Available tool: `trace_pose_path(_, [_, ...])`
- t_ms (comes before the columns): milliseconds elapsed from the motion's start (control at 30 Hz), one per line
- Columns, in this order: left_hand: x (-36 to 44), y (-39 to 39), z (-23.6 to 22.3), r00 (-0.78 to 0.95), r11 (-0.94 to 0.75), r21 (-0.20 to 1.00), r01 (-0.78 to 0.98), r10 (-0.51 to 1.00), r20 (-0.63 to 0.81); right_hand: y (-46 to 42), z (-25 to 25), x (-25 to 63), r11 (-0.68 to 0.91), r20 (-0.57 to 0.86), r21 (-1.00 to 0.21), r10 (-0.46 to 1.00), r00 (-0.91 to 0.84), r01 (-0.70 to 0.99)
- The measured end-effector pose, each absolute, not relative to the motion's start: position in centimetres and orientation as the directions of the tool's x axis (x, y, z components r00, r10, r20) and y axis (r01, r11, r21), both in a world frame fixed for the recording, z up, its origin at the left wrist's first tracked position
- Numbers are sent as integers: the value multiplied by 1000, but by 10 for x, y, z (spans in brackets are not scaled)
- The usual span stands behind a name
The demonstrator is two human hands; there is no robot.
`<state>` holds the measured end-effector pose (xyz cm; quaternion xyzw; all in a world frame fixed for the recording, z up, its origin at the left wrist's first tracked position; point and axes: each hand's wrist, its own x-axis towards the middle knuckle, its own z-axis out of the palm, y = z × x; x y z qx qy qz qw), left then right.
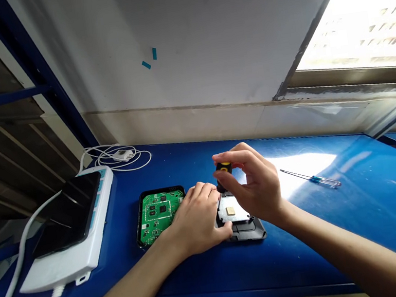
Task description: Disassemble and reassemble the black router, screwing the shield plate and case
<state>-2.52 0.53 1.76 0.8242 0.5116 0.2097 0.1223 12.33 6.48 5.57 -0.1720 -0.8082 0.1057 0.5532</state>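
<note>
Head view: work surface is a glossy blue worktop (374, 197). Grey plastic cover (248, 232) lies near the middle of the worktop's near edge, set back from it. On the cover sits a silver metal plate (240, 215) bearing a small tan square pad (230, 211).

Left hand (199, 222): palm down, laid over the cover's left side, thumb on the near part, fingertips toward the far-left corner. Whether the fingers close around its edge cannot be told. Right hand (258, 184): thumb and fingers pinched on a short black-and-yellow tool handle (224, 168), upright above the cover's far end; lower tip not visible. The two hands are close together but apart.

Left of the left hand: green circuit board (172, 216) in a shallow black housing (161, 190), flat, component side up. Toward the worktop's right edge: thin-shafted tools with clear bluish handles (322, 180), lying side by side. Along the left edge: white power strip (97, 248), with a black glossy phone (69, 213) resting on it. Far-left corner: loosely coiled white cable (145, 165) around a small white adapter (124, 154).
</note>
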Motion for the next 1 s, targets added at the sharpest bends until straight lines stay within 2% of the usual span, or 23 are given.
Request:
trace_pose_path(133, [-25,6,18,390,-447,412,794,895,219,64,47,122,848,803,-510,530,-274,144])
trace_pose_path(300, [-25,6,16,387,-444,415,794,896,217,67,43,124,810,772,-576,584,-250,114])
trace_pose_path(433, [-27,7,16,399,-453,421,786,892,214,68,46,123,867,816,-496,487,-311,54])
trace_pose_path(533, [-28,7,15,409,-463,426,778,887,215,62,48,122,903,852,-421,427,-302,86])
trace_pose_path(633, [-28,8,13,419,-475,425,770,880,224,53,48,122,867,808,-482,495,-320,126])
trace_pose_path(800, [-29,8,12,431,-488,423,764,873,229,46,44,122,817,757,-576,549,-355,35])
trace_pose_path(1000, [-30,8,12,421,-482,418,770,876,234,50,48,118,888,846,-449,459,-271,104])
